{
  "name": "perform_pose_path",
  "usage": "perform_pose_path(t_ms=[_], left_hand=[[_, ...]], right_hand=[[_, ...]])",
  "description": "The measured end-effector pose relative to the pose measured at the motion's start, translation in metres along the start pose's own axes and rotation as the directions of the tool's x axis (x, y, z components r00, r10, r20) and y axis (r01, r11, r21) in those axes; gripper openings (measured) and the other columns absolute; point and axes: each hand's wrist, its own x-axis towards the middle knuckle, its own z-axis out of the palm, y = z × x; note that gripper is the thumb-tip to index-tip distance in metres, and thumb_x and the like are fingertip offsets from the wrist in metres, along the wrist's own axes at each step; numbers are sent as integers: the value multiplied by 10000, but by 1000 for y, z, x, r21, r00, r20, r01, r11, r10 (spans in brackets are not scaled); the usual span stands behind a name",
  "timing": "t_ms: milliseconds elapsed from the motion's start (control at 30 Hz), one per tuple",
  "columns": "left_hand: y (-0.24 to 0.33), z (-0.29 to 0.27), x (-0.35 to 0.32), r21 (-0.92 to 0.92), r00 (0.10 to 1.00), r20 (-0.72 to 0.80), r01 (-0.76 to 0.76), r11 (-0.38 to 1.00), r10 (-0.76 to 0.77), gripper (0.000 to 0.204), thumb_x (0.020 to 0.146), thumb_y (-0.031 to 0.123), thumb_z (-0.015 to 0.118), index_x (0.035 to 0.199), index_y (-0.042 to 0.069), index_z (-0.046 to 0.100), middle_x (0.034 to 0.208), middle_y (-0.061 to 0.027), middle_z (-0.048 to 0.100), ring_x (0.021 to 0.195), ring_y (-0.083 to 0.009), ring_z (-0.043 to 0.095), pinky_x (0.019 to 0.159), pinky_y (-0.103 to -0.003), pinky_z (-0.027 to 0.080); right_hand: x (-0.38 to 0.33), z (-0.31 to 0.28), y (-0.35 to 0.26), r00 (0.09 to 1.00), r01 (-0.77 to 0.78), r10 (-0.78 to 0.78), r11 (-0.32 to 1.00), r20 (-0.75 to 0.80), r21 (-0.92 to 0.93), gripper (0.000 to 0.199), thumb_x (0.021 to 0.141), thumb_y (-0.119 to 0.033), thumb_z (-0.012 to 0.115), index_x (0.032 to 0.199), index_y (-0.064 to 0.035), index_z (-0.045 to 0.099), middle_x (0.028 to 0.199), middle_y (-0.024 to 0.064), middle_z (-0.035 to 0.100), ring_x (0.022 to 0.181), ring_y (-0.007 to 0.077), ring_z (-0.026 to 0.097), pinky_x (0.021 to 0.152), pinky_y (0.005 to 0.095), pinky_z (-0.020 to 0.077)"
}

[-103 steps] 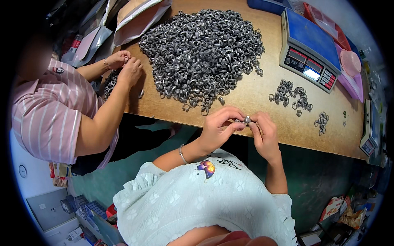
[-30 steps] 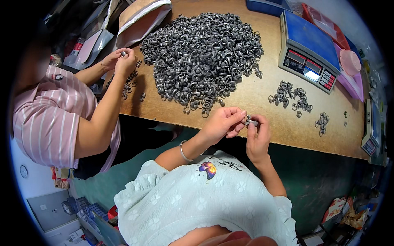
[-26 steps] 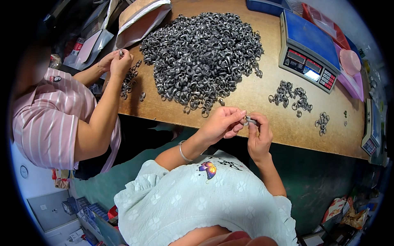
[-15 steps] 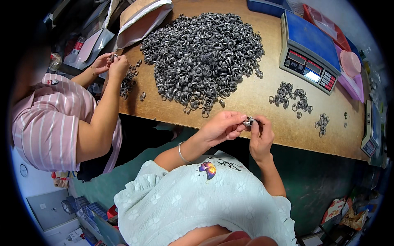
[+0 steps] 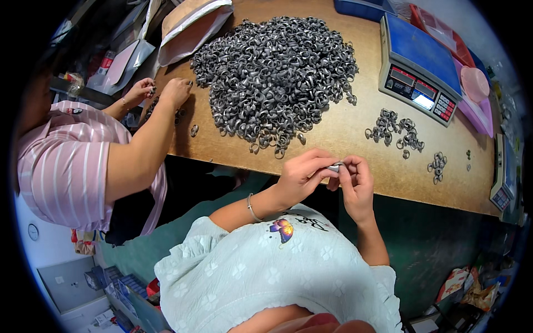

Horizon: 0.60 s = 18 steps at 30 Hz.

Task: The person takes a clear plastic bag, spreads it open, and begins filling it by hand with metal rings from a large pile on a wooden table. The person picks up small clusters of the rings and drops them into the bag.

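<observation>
A small grey metal ring (image 5: 335,166) is pinched between the fingertips of my left hand (image 5: 302,173) and my right hand (image 5: 355,186), just above the near edge of the wooden table (image 5: 344,133). Both hands close on it together. A big heap of the same grey rings (image 5: 275,72) lies on the table beyond my hands. A smaller cluster of rings (image 5: 395,130) and a tiny group of rings (image 5: 437,165) lie to the right.
A blue-topped weighing scale (image 5: 419,72) stands at the back right, beside pink trays (image 5: 472,94). A person in a pink striped top (image 5: 72,166) works at the left with both hands (image 5: 161,91) at the table edge. Bags (image 5: 189,22) lie behind the heap.
My hands stay together on the ring, shifting only slightly. The person at the left has moved both hands from a raised position down toward the table edge.
</observation>
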Motion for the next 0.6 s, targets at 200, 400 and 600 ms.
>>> perform_pose_path(t_ms=[200,400,600], left_hand=[[-11,-2,-4,-160,999,-42,-5,987,-2,145,731,-29,639,875,-44,646,803,-138,602,645,-169,606,556,-231,487],[-11,9,-5,-701,913,38,314,640,-407,92,797,18,606,841,-51,648,778,-104,578,608,-145,563,536,-230,480],[-10,4,-4,-710,838,172,469,525,-517,107,826,34,586,838,-61,635,783,-92,575,607,-126,558,543,-229,487]], right_hand=[[5,-9,-11,980,152,-88,909,178,-387,70,854,-18,492,908,27,494,708,143,567,564,207,571,500,293,439],[7,-4,-20,963,268,-235,807,130,-526,48,813,-9,517,851,10,538,701,152,539,554,291,552,481,341,417],[9,-4,-20,932,355,-318,690,176,-631,75,785,-3,534,860,-5,539,687,135,499,530,301,526,465,371,408]])
